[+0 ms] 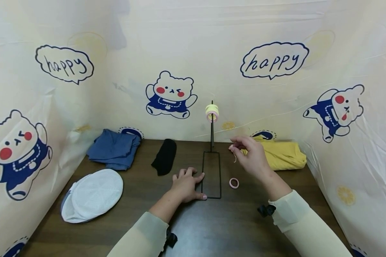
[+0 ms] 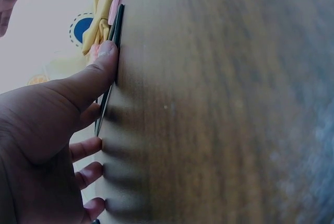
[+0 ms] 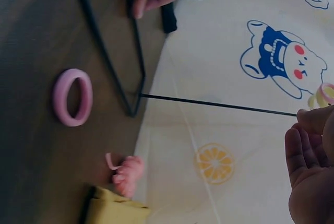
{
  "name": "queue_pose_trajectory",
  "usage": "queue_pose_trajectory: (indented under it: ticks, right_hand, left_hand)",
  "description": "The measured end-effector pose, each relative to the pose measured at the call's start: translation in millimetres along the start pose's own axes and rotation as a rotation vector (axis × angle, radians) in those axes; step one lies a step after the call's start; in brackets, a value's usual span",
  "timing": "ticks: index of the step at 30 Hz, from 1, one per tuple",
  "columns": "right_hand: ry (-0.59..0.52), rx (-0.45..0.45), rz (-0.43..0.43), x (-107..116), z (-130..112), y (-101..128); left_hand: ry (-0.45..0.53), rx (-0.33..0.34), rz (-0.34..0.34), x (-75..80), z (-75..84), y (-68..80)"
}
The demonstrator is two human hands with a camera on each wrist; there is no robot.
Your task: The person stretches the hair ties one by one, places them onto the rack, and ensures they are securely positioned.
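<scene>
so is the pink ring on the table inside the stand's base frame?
No. In the head view the pink ring lies on the table just right of the wire base, outside it.

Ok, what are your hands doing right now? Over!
Left hand flat on the wire stand's base. Right hand raised, pinching a small hair tie. Pink ring lies loose on the table. Nothing between hand and stand's post.

- The light is soft and even, and the head view is bright and sharp.
- The edges bend like a fishbowl.
- Both wrist views look darker and blurry up close.
- Shadows are faint.
</scene>
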State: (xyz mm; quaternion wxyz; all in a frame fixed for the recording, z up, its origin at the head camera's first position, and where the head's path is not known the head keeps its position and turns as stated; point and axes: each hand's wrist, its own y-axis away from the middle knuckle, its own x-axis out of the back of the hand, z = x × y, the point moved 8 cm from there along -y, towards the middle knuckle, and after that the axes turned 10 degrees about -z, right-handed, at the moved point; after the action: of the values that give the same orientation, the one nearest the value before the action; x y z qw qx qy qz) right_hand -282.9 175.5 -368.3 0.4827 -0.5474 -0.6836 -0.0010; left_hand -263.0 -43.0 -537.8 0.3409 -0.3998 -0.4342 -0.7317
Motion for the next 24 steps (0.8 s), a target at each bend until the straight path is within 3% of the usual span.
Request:
queue_pose_trajectory:
  ticks: [7,18,24]
  right_hand:
    - [0.018,0.007,-0.133,-17.3,16.4,19.2]
    - [-0.019,-0.121,-0.319,-46.7,58.4,50.0]
    - [-0.074,-0.238,-0.436,-57.1,76.2,64.8]
  left_hand:
    - [0.006,-0.002,0.004,0.8,1.1,0.2]
    - [0.001,0.005,0.0,-0.2,0.1,1.8]
    - [0.001,0.007,-0.001,0.0,0.7,2.0]
